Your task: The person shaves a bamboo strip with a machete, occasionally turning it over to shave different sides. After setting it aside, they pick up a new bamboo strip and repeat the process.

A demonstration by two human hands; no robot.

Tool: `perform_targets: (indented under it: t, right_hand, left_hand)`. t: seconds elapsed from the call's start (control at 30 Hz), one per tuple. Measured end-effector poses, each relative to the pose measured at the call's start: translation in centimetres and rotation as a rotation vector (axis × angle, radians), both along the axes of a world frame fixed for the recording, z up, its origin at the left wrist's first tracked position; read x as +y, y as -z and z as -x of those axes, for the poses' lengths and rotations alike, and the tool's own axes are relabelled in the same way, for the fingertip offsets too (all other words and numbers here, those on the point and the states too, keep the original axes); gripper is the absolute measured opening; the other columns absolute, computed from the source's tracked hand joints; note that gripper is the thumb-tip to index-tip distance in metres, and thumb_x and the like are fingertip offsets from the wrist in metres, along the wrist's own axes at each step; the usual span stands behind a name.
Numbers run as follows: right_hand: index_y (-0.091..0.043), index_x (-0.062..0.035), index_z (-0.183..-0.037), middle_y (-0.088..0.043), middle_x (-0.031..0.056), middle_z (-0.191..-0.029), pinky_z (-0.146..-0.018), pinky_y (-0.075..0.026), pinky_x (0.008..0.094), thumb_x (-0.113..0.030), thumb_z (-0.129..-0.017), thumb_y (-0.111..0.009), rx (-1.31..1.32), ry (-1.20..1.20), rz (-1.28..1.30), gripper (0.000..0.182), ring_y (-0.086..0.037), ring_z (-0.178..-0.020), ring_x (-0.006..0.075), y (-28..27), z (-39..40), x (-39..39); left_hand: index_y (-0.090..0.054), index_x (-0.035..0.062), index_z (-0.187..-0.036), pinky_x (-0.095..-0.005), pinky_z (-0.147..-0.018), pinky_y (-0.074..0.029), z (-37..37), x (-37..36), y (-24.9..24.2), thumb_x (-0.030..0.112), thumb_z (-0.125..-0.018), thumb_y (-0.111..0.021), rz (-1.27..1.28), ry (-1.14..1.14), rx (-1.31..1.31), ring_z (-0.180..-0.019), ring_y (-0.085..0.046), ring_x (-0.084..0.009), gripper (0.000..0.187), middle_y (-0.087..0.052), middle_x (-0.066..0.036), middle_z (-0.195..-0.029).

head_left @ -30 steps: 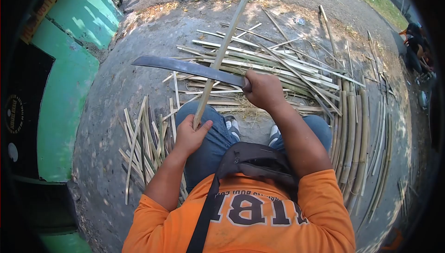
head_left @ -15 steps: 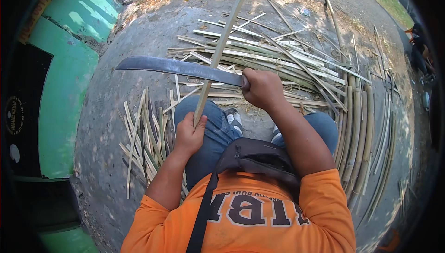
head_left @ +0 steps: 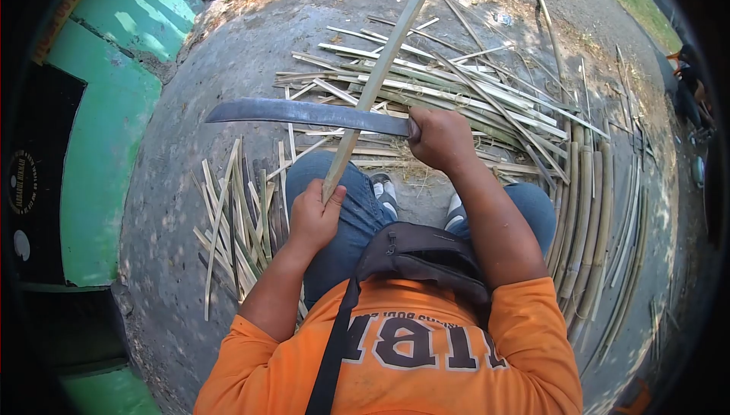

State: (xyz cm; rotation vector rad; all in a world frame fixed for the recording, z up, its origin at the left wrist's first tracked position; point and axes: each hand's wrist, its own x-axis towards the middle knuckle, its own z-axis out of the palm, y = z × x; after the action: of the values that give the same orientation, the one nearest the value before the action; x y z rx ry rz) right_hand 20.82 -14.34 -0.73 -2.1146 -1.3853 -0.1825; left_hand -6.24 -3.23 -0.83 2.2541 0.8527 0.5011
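A pale bamboo strip (head_left: pixel 389 54) stands out in front of the person's lap, its long axis running from the left hand (head_left: pixel 314 217) forward and slightly to the right, the far end reaching the top edge of the view. It is narrow, straight and flat-faced, with a dull, fibrous look. The left fingers are closed around its near end, above the left knee, the thumb lying along it. Across the strip lies a machete (head_left: pixel 293 112) — a long, gently curved blade of grey, scuffed metal, its tip pointing left and its handle right. The right hand (head_left: pixel 443 137) grips that handle in a closed fist, leaving only a brown bit of it in sight. Beyond, a loose heap of split bamboo (head_left: pixel 441 99) lies mostly crosswise on rough grey concrete; shorter slats (head_left: pixel 228 232) fan out at the left, and round, jointed bamboo poles (head_left: pixel 582 225) lie lengthwise at the right. A black waist bag (head_left: pixel 426 259) rests at the lap against an orange shirt (head_left: pixel 403 343) — its fabric sags in a fold, and its contents are hidden.
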Motion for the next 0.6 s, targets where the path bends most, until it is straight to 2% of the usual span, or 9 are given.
perform_targets:
  t: [0.2, 0.3, 0.4, 0.5, 0.6]
  right_hand:
    - [-0.062, -0.0110, -0.082, -0.066, 0.0147, -0.073, -0.064, -0.052, 0.0526, -0.016, -0.080, -0.067, 0.044, 0.031, -0.018, 0.007, -0.066, -0.071, 0.0404, -0.1, 0.8, 0.1]
    - [-0.065, -0.0143, -0.080, -0.069, 0.0111, -0.072, -0.064, -0.055, 0.0495, -0.021, -0.079, -0.070, 0.021, -0.039, 0.037, 0.009, -0.071, -0.072, 0.0360, -0.1, 1.7, 0.1]
    - [-0.066, -0.0157, -0.079, -0.070, 0.0101, -0.073, -0.064, -0.055, 0.0493, -0.021, -0.079, -0.070, 0.017, -0.038, 0.107, 0.007, -0.071, -0.073, 0.0349, -0.2, 1.1, 0.1]
    - [-0.063, -0.0113, -0.083, -0.066, 0.0155, -0.073, -0.065, -0.052, 0.0527, -0.017, -0.080, -0.067, 0.053, -0.063, 0.096, 0.008, -0.067, -0.073, 0.0411, 0.4, 0.6, 0.2]
    - [-0.064, -0.0111, -0.083, -0.066, 0.0163, -0.072, -0.066, -0.052, 0.0533, -0.017, -0.080, -0.067, 0.032, -0.017, 0.093, 0.008, -0.067, -0.073, 0.0415, 0.5, -0.1, 0.1]
  left_hand:
    - [-0.063, -0.0015, -0.096, -0.0456, -0.062, -0.050, 0.1, 0.3, 0.4, 0.043, -0.104, -0.064, 0.052, -0.011, -0.013, -0.067, -0.066, -0.0407, 0.045, -0.065, -0.021, -0.072]
    - [-0.063, -0.0014, -0.096, -0.0452, -0.062, -0.050, -0.1, 0.2, 0.2, 0.043, -0.104, -0.065, 0.033, -0.002, -0.005, -0.067, -0.066, -0.0406, 0.045, -0.065, -0.021, -0.072]
    - [-0.064, -0.0013, -0.097, -0.0460, -0.063, -0.051, -0.1, 0.0, 0.0, 0.042, -0.103, -0.065, 0.020, 0.000, -0.003, -0.068, -0.067, -0.0419, 0.044, -0.065, -0.021, -0.073]
    - [-0.064, -0.0011, -0.097, -0.0479, -0.063, -0.051, -0.2, -0.2, 0.1, 0.041, -0.103, -0.066, -0.033, -0.004, -0.014, -0.071, -0.068, -0.0434, 0.042, -0.067, -0.022, -0.075]
    - [-0.064, -0.0008, -0.097, -0.0495, -0.064, -0.051, -0.3, -0.4, -0.2, 0.040, -0.103, -0.066, -0.015, -0.015, 0.013, -0.072, -0.068, -0.0450, 0.041, -0.067, -0.023, -0.075]
